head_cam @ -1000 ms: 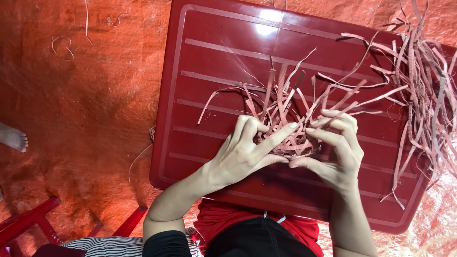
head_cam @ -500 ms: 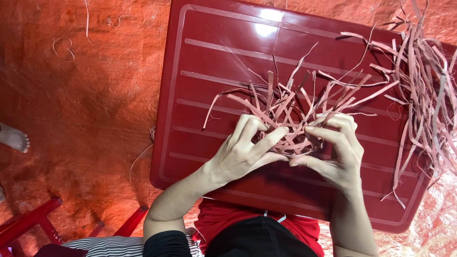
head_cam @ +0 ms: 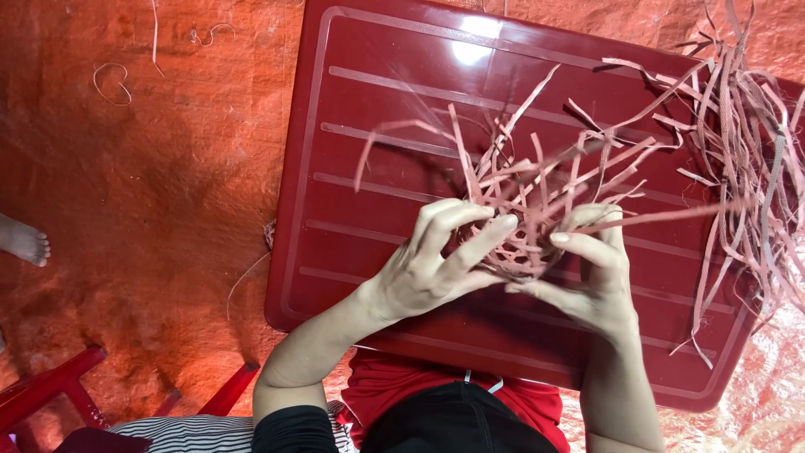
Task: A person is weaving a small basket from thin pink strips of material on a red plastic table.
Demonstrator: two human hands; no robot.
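Left hand, right hand gripping woven strips

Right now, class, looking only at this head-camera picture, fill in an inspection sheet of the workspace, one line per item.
Surface: red plastic table with raised ribs, glare near its far edge.
Job's things: small woven piece of pale flat strips, loose ends fanning upward, held between both hands above the table.
Clutter: pile of loose strips at the table's right edge; stray strands on the floor.
Grippers: left hand and right hand both pinch the woven piece.
Cables: nothing seen.
Surroundings: orange floor sheet; another person's bare foot at left; red chair legs lower left.
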